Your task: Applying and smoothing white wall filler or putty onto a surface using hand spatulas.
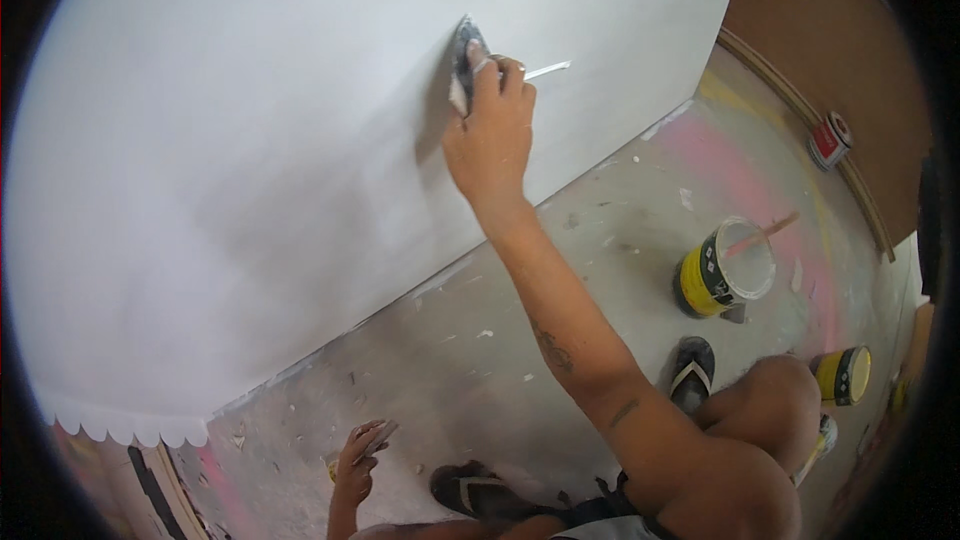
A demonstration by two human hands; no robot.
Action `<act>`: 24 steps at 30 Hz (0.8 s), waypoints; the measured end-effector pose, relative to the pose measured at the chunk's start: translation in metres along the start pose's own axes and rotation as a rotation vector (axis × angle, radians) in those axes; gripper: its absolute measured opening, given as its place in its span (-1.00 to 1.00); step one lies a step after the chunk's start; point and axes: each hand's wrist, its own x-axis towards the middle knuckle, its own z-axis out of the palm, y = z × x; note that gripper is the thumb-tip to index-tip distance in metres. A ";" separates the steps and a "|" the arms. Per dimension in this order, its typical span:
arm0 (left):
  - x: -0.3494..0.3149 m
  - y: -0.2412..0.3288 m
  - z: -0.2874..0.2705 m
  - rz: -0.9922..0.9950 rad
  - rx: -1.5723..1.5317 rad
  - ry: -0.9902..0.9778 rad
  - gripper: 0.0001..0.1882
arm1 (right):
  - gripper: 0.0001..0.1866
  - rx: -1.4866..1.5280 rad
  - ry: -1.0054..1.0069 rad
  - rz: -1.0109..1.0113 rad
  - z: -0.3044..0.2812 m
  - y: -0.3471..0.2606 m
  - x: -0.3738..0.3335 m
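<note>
My right hand [492, 135] reaches up to a large white panel [300, 120]. It grips a dark, putty-smeared scraper [462, 55], its blade held at the panel's face. Just right of the fingers, a short streak of white filler [548, 70] marks the surface. Low down, my left hand [354, 465] is closed around a small flat greyish piece [380, 437]; too little of it shows to name its kind. This hand is apart from the panel, above the floor.
A yellow and black bucket [706, 280] with a stick in it stands on the paint-stained floor [580, 310]. Another yellow tub [845, 376] is beside my knee. A red and white can [829, 141] sits by a brown board [800, 20]. My sandalled feet are below.
</note>
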 end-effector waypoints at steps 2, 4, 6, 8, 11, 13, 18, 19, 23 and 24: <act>0.005 -0.007 0.010 0.061 -0.134 0.035 -0.29 | -0.40 0.033 -0.045 -0.027 0.006 -0.026 -0.017; 0.013 -0.006 0.025 0.089 -0.145 0.093 -0.33 | -0.39 0.052 -0.058 -0.065 0.018 -0.047 -0.035; 0.016 -0.014 0.028 0.116 -0.150 0.154 -0.36 | -0.35 0.102 -0.109 -0.091 0.025 -0.070 -0.053; 0.027 -0.037 0.027 -0.053 -0.123 0.229 -0.38 | -0.33 0.104 -0.132 -0.132 0.032 -0.085 -0.067; 0.047 -0.055 0.033 0.029 -0.650 0.271 -0.37 | -0.33 0.138 -0.178 -0.191 0.044 -0.106 -0.091; 0.055 -0.049 0.038 0.041 -0.745 0.295 -0.37 | -0.37 0.144 -0.183 -0.292 0.056 -0.112 -0.109; 0.086 -0.013 0.042 0.110 -1.115 0.326 -0.35 | -0.42 0.101 -0.269 -0.419 0.072 -0.120 -0.143; 0.088 -0.007 0.043 0.136 -1.141 0.358 -0.38 | -0.42 0.079 -0.269 -0.437 0.072 -0.117 -0.146; 0.098 0.001 0.038 0.141 -1.163 0.395 -0.46 | -0.41 -0.004 -0.392 -0.470 0.063 -0.113 -0.161; 0.102 0.002 0.036 0.151 -1.167 0.407 -0.46 | -0.41 0.008 -0.396 -0.481 0.056 -0.111 -0.163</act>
